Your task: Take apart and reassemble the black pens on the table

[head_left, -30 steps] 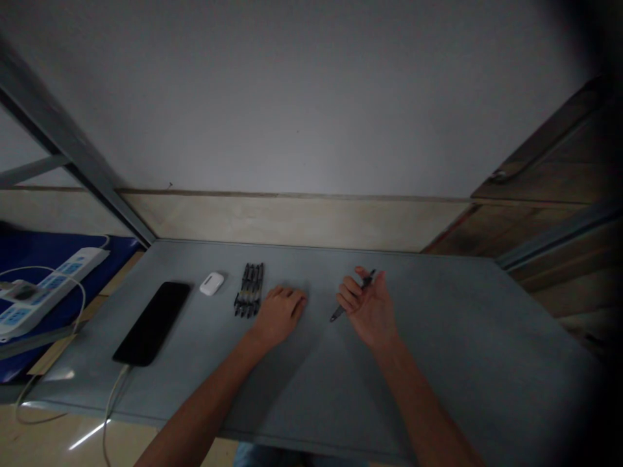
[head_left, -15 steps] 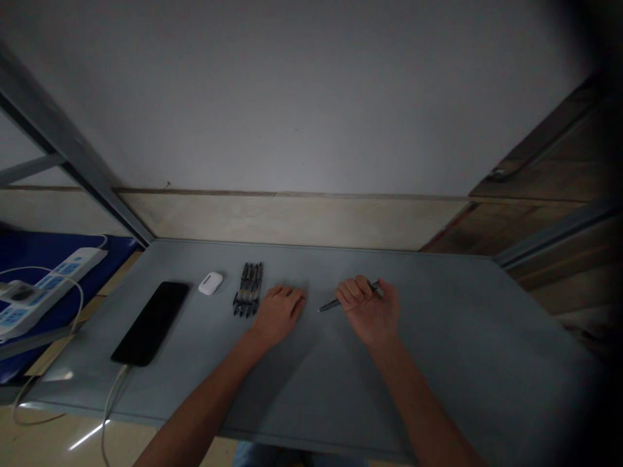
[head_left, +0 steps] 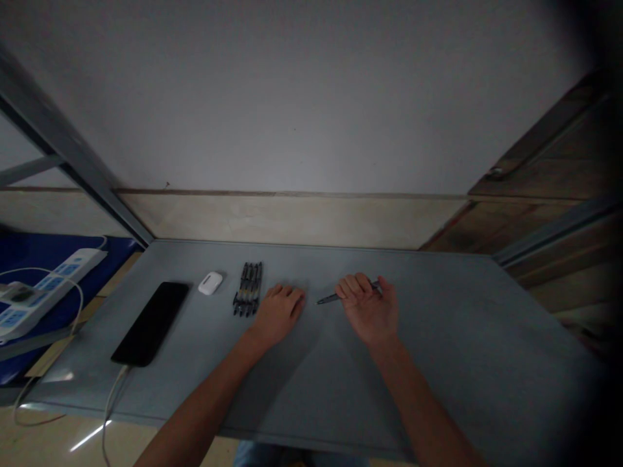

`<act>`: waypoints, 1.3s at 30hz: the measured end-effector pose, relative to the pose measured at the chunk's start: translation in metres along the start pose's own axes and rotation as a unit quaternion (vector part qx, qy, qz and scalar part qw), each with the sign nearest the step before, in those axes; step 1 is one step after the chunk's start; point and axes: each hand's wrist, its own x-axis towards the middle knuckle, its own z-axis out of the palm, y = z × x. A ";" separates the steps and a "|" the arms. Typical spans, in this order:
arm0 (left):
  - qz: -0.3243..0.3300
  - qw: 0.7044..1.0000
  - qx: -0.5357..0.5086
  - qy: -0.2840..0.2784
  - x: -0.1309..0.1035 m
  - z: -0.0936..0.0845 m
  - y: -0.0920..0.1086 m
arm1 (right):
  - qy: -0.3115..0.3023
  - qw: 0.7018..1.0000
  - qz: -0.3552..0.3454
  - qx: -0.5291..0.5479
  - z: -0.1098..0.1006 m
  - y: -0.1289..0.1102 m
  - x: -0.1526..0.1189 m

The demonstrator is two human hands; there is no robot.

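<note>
Fingers (head_left: 351, 285) of the right hand (head_left: 370, 311) are curled around a dark pen (head_left: 331, 299), held low over the grey counter (head_left: 462, 337); the left hand (head_left: 277, 314) is laid flat, fingers loosely spread, beside a row of pens (head_left: 249, 288).

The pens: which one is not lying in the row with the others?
The pen in the right hand. It points left, alone, while the other pens lie side by side near the left hand.

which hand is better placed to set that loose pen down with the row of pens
Right, probably: the right hand already grips the pen. The left hand lies flat and empty beside the row of pens.
</note>
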 end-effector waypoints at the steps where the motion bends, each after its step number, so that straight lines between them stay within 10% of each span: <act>1: 0.000 1.000 0.001 -0.001 0.000 0.000 0.000 | 0.002 1.000 -0.004 -0.003 0.001 0.000 0.000; 39: 0.000 1.000 0.011 -0.015 -0.001 0.000 0.000 | -0.012 0.999 -0.016 0.040 -0.004 -0.005 0.001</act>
